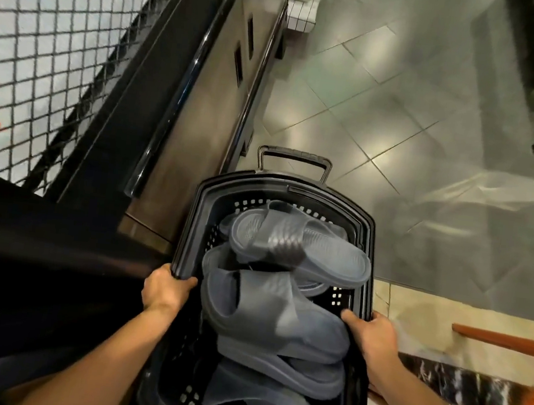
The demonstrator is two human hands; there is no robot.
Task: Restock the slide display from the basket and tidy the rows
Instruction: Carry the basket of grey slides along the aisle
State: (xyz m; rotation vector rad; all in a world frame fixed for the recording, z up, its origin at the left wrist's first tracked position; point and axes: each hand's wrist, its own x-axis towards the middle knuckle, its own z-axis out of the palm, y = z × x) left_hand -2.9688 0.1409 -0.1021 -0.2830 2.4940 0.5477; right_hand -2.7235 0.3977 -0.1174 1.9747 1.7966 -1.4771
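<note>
Now both hands carry the black basket (pixel 198 201) by its rim. The left hand (pixel 164 290) has its fingers (pixel 184 282) closed round the left edge, and the right hand (pixel 373 337) grips the right edge, thumb inside. Between the two sets of fingers lies a loose pile of grey slides (pixel 267 311), which fills the basket. The topmost slide (pixel 303 249) lies crosswise just beyond them. Farther ahead of the fingers the basket's pull handle (pixel 295 157) stands over the tiled floor (pixel 385 99). Left of the left fingers run a dark wooden ledge (pixel 201 96) and a wire grid (pixel 46 30).
</note>
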